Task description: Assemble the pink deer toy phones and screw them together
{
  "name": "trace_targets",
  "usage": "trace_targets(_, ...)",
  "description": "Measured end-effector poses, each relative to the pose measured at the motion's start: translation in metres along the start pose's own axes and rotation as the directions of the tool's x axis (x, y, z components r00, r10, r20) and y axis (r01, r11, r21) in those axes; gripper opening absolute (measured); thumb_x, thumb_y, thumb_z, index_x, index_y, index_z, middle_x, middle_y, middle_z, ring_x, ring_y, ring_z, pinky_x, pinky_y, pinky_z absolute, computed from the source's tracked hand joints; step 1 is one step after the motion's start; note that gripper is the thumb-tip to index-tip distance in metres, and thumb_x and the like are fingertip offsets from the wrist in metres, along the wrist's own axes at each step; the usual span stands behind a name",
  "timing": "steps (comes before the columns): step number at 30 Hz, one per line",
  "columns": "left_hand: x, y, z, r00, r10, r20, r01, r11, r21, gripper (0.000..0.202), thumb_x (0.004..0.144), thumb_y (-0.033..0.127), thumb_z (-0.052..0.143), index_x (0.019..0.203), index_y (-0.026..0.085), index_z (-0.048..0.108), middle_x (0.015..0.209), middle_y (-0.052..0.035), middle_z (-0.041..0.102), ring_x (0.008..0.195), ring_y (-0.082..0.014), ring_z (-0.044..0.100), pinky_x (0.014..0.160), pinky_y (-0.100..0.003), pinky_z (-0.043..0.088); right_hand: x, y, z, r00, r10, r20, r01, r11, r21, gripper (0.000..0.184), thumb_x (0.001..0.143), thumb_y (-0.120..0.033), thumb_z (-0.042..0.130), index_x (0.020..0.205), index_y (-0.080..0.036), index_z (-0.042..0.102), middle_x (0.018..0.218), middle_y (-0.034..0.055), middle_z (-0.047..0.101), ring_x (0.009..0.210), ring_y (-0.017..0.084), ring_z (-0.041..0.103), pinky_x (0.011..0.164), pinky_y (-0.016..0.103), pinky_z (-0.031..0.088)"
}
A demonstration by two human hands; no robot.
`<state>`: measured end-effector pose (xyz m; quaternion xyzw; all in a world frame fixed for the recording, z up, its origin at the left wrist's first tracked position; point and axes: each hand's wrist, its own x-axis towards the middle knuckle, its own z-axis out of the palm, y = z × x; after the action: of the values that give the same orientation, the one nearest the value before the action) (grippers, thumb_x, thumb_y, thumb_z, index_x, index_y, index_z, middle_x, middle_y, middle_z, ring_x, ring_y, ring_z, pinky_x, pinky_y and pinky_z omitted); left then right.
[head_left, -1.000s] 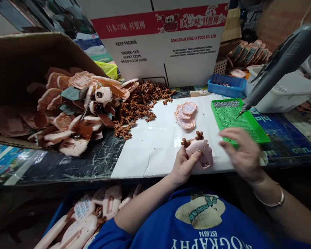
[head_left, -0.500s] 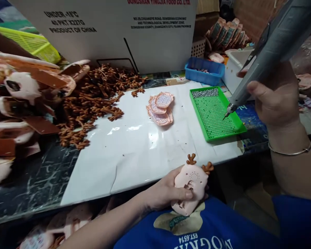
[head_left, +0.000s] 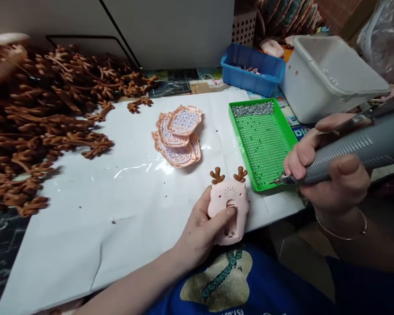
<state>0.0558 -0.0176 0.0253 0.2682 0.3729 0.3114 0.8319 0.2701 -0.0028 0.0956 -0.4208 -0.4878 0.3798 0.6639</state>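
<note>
**Toy shell lies left of the driver tip**

Toy shell (head_left: 229, 204), antlers pointing far, sits at the near tabletop (head_left: 85, 227) edge, the left hand (head_left: 200, 227) closed round it. Just right, the right hand (head_left: 328, 175) grips an electric screwdriver (head_left: 348, 153), tip aimed left over the green screw tray (head_left: 262, 140). Farther left lie flat keypad pieces (head_left: 179, 135).

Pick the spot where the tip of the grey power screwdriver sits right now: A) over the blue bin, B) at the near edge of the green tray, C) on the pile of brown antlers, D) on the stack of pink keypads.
B: the right hand holds the grey screwdriver with its tip at the near edge of the green tray, beside the pink toy gripped in the left hand.
</note>
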Motion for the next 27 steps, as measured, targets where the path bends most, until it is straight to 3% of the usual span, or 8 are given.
trace_targets(6,-0.002,0.001,-0.002,0.999,-0.014,-0.033,0.014,1.000,0.013,0.045,0.077,0.029,0.081,0.116,0.024,0.060,0.096,-0.0015,0.071,0.083,-0.0151,0.065,0.073,-0.024,0.053,-0.003,0.008,-0.002,0.998,0.042,-0.052,-0.051,0.982,-0.181,0.035,0.074,-0.058,0.074,0.094,-0.035,0.059,0.060,-0.0048,0.049,0.044,0.011,0.046,0.045,0.032,0.043)
trace_targets(11,-0.002,0.002,0.000,0.998,-0.032,-0.049,0.033,0.999,0.016,0.040,0.081,0.034,0.077,0.115,0.023,0.060,0.100,-0.0037,0.071,0.087,-0.0181,0.067,0.077,-0.028,0.054,-0.003,0.018,-0.005,0.998,-0.054,-0.042,0.055,0.998,0.034,0.029,0.074,-0.037,0.075,0.099,-0.028,0.064,0.059,-0.0052,0.054,0.043,0.012,0.046,0.040,0.031,0.040)
trace_targets(17,0.000,0.002,0.001,0.999,-0.017,-0.043,0.019,0.998,0.051,0.038,0.082,0.034,0.076,0.113,0.021,0.060,0.098,-0.0032,0.070,0.086,-0.0160,0.066,0.080,-0.028,0.053,-0.004,0.025,-0.005,0.993,-0.088,-0.074,0.089,0.996,0.007,0.025,0.073,-0.040,0.077,0.093,-0.032,0.064,0.057,-0.0065,0.053,0.041,0.013,0.045,0.041,0.031,0.038)
trace_targets(27,0.003,0.003,0.005,0.999,-0.008,-0.049,0.007,1.000,-0.021,0.037,0.080,0.033,0.076,0.110,0.020,0.059,0.093,-0.0016,0.068,0.079,-0.0148,0.066,0.073,-0.027,0.055,-0.009,0.027,-0.002,0.985,-0.138,-0.104,0.137,0.990,-0.015,0.028,0.074,-0.038,0.079,0.096,-0.029,0.064,0.061,-0.0063,0.055,0.043,0.012,0.049,0.041,0.030,0.039)
